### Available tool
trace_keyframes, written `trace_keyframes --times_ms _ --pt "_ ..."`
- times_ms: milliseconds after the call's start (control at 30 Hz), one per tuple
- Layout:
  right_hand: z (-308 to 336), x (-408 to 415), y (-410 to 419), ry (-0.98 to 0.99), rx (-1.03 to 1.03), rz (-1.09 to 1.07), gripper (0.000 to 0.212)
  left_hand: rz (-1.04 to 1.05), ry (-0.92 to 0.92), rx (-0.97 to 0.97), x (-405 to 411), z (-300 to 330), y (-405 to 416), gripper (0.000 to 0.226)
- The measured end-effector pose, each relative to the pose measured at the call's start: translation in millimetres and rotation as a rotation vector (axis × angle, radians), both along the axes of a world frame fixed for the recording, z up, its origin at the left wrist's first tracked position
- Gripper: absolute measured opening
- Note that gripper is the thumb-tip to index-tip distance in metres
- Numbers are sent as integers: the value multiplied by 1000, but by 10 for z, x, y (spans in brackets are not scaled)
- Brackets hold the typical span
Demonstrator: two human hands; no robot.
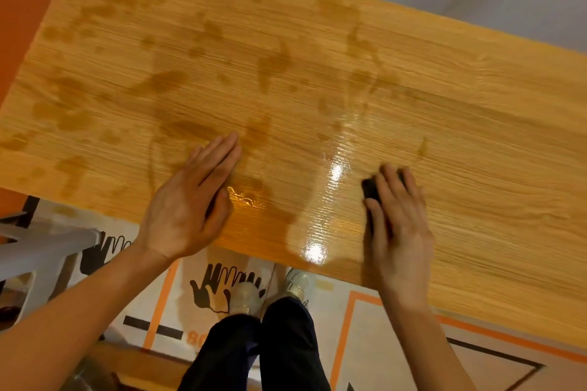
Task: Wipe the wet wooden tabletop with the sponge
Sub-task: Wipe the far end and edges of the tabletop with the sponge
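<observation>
Dark sponge (371,192) under right hand (398,225)

Wooden tabletop (476,124), pale grain, blotched with dark wet patches beyond the left fingers (222,152) and shining with a glossy wet streak between the two sets of fingers. Sponge (372,194), dark, mostly hidden under the right fingers (400,187), lying flat on the wood.

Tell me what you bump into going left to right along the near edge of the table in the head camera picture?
Grey stool beside the table, then the left hand resting flat on the wet tabletop, then a shiny wet streak, then the dark sponge under the right hand, then drier-looking wood.
</observation>
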State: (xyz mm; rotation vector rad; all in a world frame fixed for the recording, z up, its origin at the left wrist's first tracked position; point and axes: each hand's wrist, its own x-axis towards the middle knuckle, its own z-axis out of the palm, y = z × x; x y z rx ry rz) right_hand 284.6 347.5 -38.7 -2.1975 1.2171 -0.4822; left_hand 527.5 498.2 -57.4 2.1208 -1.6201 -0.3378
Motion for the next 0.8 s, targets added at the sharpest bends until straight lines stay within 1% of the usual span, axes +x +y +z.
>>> trace_keyframes --times_ms 67,100,133,233,300,367,433,533,600,633,700,800 --pt "39 -108 -115 -38 38 -181 34 -2 1 3 -2 -2 3 54" --pt "60 -25 -92 -42 44 -213 33 -5 -4 3 3 -4 8 54" --pt "79 122 -43 -47 42 -197 32 -10 -10 6 10 -6 15 54" --pt "45 774 116 -88 67 -4 32 -29 -21 28 34 -13 19 55" --pt "14 1126 166 -56 97 171 34 -41 -24 50 45 -12 19 56" --pt "5 1126 101 -27 115 280 37 -44 -32 51 48 -15 18 56" --pt "37 758 -26 -37 119 227 36 -37 -23 37 39 -20 21 55" --pt "96 56 -246 -33 77 -74 36 -12 -14 40 23 -16 29 55" --pt "114 -79 -318 -30 75 -247 34 -10 -29 65 20 -4 21 55" --pt "116 16 -296 -17 75 -287 33 -10 -32 82 18 -1 11 56" --pt "116 390 -189 2 52 -246 33 -4 -18 119 17 3 7 57" --pt "74 1077 -4 -25 66 -25 34 0 40 142 23 35 10 57"
